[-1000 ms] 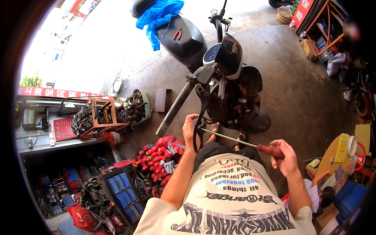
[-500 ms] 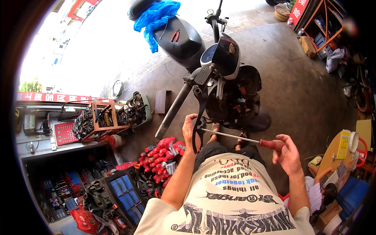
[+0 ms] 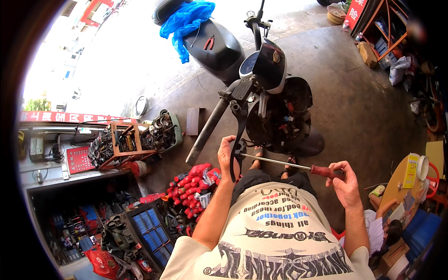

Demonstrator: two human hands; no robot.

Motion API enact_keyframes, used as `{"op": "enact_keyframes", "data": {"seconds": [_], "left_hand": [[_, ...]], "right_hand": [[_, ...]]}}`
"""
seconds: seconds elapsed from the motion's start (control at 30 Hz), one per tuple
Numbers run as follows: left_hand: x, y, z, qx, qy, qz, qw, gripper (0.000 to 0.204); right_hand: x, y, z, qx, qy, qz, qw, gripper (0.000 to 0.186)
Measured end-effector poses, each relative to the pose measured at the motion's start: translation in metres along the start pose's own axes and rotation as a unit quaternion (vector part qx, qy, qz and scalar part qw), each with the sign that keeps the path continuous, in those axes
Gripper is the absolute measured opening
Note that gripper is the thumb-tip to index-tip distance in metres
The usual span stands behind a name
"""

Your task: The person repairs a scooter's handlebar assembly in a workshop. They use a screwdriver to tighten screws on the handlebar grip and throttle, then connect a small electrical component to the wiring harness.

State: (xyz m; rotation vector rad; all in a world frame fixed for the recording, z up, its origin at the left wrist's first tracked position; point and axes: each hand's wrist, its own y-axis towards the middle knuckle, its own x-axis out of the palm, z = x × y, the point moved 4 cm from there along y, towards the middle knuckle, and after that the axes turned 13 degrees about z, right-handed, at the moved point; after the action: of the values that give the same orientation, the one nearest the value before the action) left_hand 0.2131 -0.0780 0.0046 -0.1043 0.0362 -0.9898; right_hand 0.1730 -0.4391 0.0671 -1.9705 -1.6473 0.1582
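Note:
A long screwdriver (image 3: 279,161) with a red handle lies level in front of my waist, its handle in the fingers of my right hand (image 3: 346,185). The tip of its shaft meets a small black part (image 3: 240,148) just below the scooter's handlebar. My left hand (image 3: 226,156) is closed at that part, partly behind the curved black brake lever (image 3: 237,133); its fingertips are partly hidden. The scooter (image 3: 261,100) stands before me with its front cover off, wires and connectors bare. A bare grip tube (image 3: 206,133) points toward me on the left.
Red pliers (image 3: 209,42) and a blue plastic bag (image 3: 189,18) rest on the scooter seat. Red bottle-like items (image 3: 186,189) are heaped at my left, near a crate of parts (image 3: 126,142). A person (image 3: 380,228) sits by a round table (image 3: 396,186) at right.
My right hand's fingers have drawn in around the screwdriver handle. The screwdriver remains nearly level, and my left hand stays in place.

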Motion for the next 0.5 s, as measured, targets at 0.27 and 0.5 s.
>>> {"op": "enact_keyframes", "data": {"seconds": [0.27, 0.5], "left_hand": [[0.006, -0.005, 0.015, 0.016, 0.014, 0.000, 1.000, 0.046], [0.005, -0.005, 0.013, 0.007, 0.038, -0.002, 0.999, 0.048]], "right_hand": [[-0.017, 0.006, 0.006, -0.017, 0.018, -0.024, 0.999, 0.026], [-0.035, 0.010, 0.017, -0.014, -0.008, -0.055, 0.998, 0.030]]}}
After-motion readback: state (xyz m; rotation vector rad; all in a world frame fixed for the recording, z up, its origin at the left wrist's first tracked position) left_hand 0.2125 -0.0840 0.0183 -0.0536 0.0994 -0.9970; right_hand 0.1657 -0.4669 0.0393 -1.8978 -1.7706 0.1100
